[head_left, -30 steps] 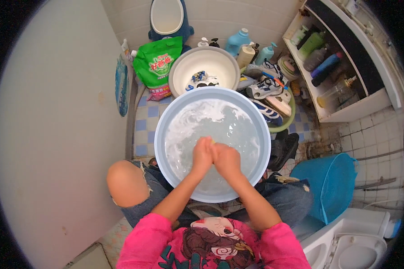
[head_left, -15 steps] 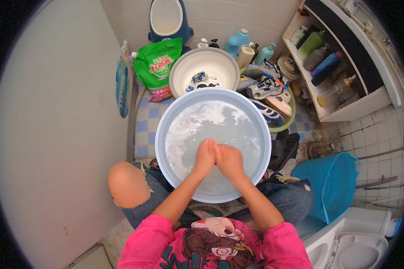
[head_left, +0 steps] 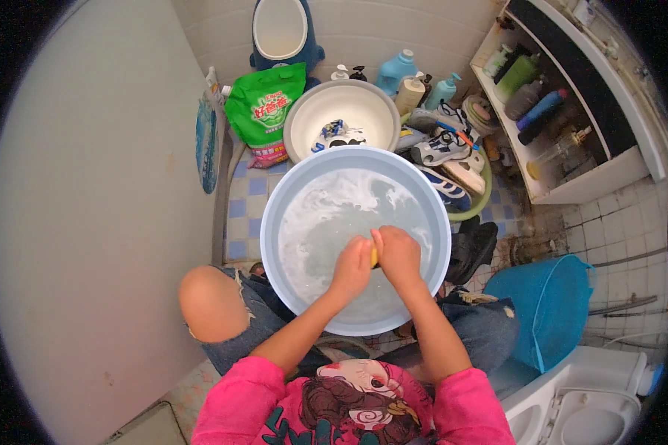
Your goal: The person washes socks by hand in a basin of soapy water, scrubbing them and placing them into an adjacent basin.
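Observation:
A light blue basin [head_left: 269, 222] of cloudy, sudsy water stands between my knees. Over the water my left hand [head_left: 351, 265] and my right hand [head_left: 398, 256] meet, fingers curled in and pressed together. Between them shows a sliver of a small yellow thing [head_left: 374, 256] with a dark lower edge. My fingers cover most of it, so its kind does not show; both hands appear to grip it.
Beyond the blue basin sits a cream basin [head_left: 302, 122] with a few wet things inside. Around are a green detergent bag [head_left: 263, 104], a green tub of shoes [head_left: 485, 194], several bottles, a blue bucket [head_left: 536, 311], a shelf [head_left: 528, 172] and a toilet [head_left: 597, 415].
Both hands have shifted slightly right over the water and turned a little apart, and the yellow thing between them now shows. The suds have spread differently.

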